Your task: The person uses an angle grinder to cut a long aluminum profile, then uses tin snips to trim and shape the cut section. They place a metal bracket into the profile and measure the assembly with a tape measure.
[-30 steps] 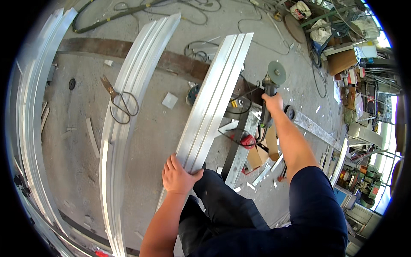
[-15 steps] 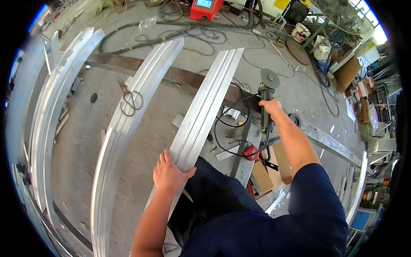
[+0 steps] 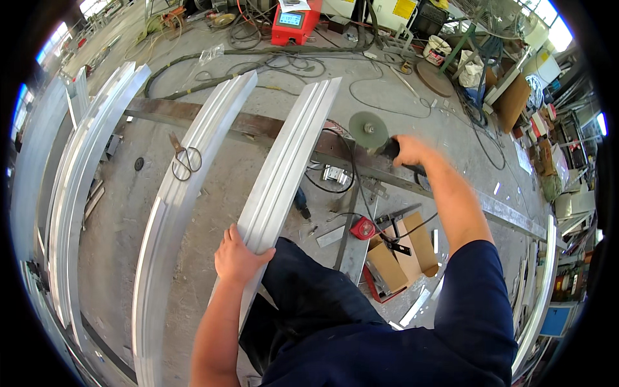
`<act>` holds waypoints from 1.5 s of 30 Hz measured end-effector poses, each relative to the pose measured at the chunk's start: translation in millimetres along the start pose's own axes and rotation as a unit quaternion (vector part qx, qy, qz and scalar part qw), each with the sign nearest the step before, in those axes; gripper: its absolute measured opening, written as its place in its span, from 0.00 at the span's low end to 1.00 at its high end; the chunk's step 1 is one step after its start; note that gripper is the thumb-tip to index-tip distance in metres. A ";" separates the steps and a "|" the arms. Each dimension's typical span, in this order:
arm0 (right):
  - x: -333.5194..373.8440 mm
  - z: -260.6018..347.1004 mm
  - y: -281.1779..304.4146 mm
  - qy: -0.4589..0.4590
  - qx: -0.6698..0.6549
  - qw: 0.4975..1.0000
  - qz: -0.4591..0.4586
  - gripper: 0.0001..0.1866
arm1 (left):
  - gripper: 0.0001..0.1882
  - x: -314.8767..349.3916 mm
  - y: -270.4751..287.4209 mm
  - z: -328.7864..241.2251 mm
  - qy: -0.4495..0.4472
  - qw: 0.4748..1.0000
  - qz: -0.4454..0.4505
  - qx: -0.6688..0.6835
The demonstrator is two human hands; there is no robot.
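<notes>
My left hand [image 3: 240, 257] spans the near part of a long silver aluminium profile [image 3: 290, 151], its fingers at one edge and thumb at the other. The profile slants away from me across a brown steel beam [image 3: 258, 124]. My right hand [image 3: 411, 152] is closed round the dark body of an angle grinder [image 3: 391, 148], with part of it hidden by the hand. Its round greenish disc [image 3: 368, 131] faces up, to the right of the profile's far end and apart from it. A black cord hangs beneath.
Scissors [image 3: 185, 163] lie on another aluminium profile [image 3: 216, 119] to the left, with more profiles beyond. Under the beam at right are an open cardboard box [image 3: 420, 244], a red tape measure [image 3: 363, 228] and a drill [image 3: 301, 203]. A red machine [image 3: 295, 24] and cables sit at the back.
My right hand has turned the grinder, swinging its disc leftward and down towards the beam. The view has shifted slightly; my left hand stays on the profile.
</notes>
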State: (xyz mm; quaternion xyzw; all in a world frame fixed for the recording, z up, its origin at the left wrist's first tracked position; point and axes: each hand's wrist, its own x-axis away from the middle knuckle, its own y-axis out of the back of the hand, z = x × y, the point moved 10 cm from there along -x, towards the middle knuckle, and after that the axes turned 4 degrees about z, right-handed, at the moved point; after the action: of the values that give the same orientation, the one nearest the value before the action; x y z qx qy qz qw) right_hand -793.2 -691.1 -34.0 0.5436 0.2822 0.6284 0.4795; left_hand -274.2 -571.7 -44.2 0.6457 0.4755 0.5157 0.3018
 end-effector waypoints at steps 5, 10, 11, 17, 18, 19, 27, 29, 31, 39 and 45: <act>-14.2 -20.6 -44.8 -0.012 -0.016 1.000 0.016 0.42 | 0.60 -1.3 -1.0 3.4 -0.005 1.000 -0.016 -0.007; -10.4 -27.7 -45.3 -0.017 -0.040 0.999 -0.004 0.43 | 0.61 0.8 1.6 2.3 -0.001 1.000 -0.013 -0.006; -8.8 -26.4 -44.6 -0.019 -0.019 1.000 0.013 0.44 | 0.60 1.6 1.5 2.4 -0.003 1.000 -0.019 -0.004; 9.1 -49.4 -21.6 -0.039 -0.033 0.999 -0.002 0.48 | 0.61 0.5 -3.1 1.7 -0.003 1.000 -0.016 -0.005; 18.3 -59.3 -7.9 -0.055 -0.025 0.998 -0.031 0.48 | 0.61 2.4 -2.3 -1.0 -0.007 1.000 -0.020 -0.004; 25.6 -62.8 7.6 -0.068 -0.018 0.996 -0.062 0.48 | 0.61 3.5 -1.3 -2.4 -0.013 1.000 -0.021 0.001; 60.4 63.1 68.5 0.066 -0.138 0.972 -0.178 0.32 | 0.56 18.6 2.6 36.4 -0.062 0.980 -0.087 0.165; 65.3 137.7 50.6 0.127 -0.198 0.962 -0.142 0.30 | 0.53 67.1 20.4 68.9 -0.039 0.975 -0.119 0.185; 54.3 218.0 28.6 0.227 -0.188 0.950 -0.105 0.30 | 0.52 128.9 24.5 124.0 -0.011 0.970 -0.171 0.171; -50.0 477.8 -75.6 0.325 -0.207 0.919 -0.083 0.30 | 0.48 355.2 -76.8 335.9 0.247 0.933 -0.237 0.105; -101.8 564.5 -118.3 0.230 -0.052 0.965 -0.118 0.25 | 0.51 353.2 -67.6 319.9 0.277 0.927 -0.245 0.068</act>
State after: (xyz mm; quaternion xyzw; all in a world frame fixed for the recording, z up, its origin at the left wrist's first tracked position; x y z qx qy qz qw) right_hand -225.0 -832.7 -38.6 0.3217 0.4138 0.6896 0.4997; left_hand 15.8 -188.0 -61.3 0.3596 0.7172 0.5507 0.2301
